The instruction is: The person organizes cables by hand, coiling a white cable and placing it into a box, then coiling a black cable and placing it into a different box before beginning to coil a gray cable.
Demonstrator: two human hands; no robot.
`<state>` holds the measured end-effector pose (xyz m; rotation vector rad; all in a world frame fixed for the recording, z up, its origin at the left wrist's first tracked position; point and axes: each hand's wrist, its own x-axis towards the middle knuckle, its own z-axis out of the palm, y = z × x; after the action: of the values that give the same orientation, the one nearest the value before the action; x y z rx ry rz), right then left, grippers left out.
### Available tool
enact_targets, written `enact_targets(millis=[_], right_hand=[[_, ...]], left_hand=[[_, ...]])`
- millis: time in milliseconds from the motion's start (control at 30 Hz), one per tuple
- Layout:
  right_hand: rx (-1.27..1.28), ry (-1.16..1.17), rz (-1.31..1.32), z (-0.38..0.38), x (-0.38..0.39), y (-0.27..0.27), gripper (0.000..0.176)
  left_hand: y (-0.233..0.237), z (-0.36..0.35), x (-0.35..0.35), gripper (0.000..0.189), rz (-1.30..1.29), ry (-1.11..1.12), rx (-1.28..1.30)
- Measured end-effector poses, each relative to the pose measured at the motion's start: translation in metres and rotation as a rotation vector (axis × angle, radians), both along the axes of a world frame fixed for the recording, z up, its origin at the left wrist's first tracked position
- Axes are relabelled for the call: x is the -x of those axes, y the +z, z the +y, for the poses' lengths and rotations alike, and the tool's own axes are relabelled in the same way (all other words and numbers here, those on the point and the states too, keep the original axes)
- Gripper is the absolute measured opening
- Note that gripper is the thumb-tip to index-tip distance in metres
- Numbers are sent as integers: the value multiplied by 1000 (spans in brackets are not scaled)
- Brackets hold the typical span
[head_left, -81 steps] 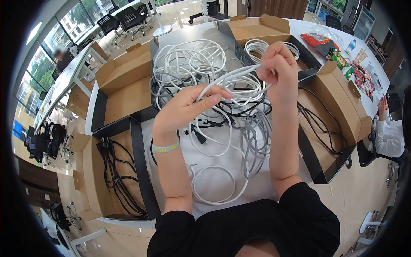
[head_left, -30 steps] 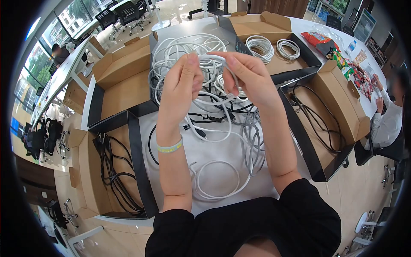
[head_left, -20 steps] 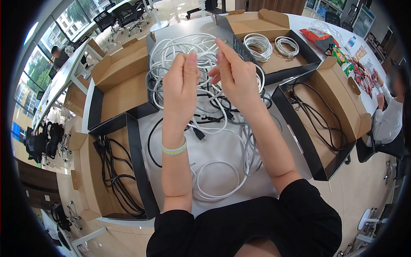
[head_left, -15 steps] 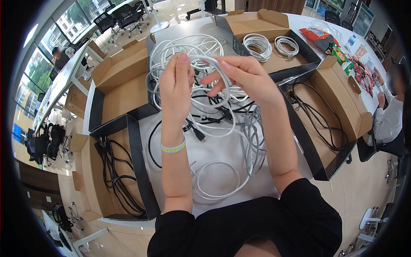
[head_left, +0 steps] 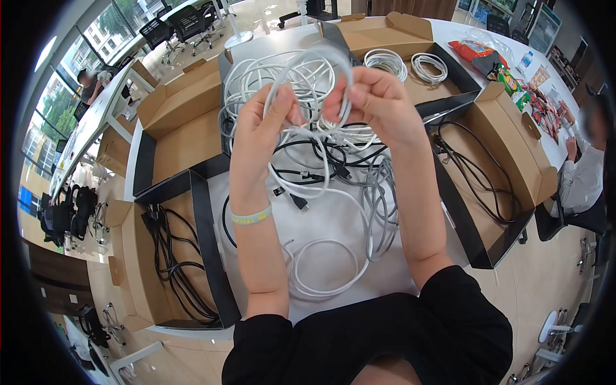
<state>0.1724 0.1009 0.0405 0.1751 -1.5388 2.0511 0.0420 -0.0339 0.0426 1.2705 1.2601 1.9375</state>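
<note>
Both hands hold a looped white cable (head_left: 313, 54) above the table. My left hand (head_left: 268, 119) pinches the left side of the loops. My right hand (head_left: 382, 106) is closed on their right side. From the loops the cable runs down to a loose ring (head_left: 325, 294) near my body. Behind the hands lies a big tangle of white cables (head_left: 240, 83). Below them are several black cables (head_left: 298, 201), one with a plug end, and a bundle of grey cable (head_left: 383, 212) beside my right forearm.
Open black boxes with brown insides surround the work area. Black cords lie in the left front box (head_left: 183, 269) and the right box (head_left: 478, 173). Two white coils (head_left: 428, 69) sit in the back right box. Snack bags (head_left: 478, 56) and a seated person (head_left: 581, 173) are at far right.
My hands have moved apart, the right one outward to the right. The loops between them are spread wider and stand higher, and the cable trailing down has shifted.
</note>
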Motion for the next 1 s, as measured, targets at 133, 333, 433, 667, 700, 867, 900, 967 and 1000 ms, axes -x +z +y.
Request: enact_targets(millis=[133,333,433,667,700,867,900,967,1000], right_hand=[[183,-30,135,7,4,-4,16],[277,78,182,-16,20,-8,19],[161,198,135,-15,15,-7,19],[-122,174,163,2,0,-1,27],[8,191,174,3,0,-1,29],[-3,104,-198,-4,-3,6,30],[-2,104,-198,-5,-2,6,30],[91,124,-204,-6,0,6,32],[90,124,-203,-8,2,6,32]], left_hand=[[1,-2,-1,29,-193,-178,-41],[-1,15,-16,39,-386,45,-287],[-4,12,-6,40,-461,-9,-266],[3,7,-11,40,-314,103,-154],[4,4,-11,39,-229,79,-75],[11,-5,-17,35,222,127,220],[10,-5,-17,32,270,144,229],[10,-4,-17,30,318,161,237],[9,-2,-18,27,244,150,186]])
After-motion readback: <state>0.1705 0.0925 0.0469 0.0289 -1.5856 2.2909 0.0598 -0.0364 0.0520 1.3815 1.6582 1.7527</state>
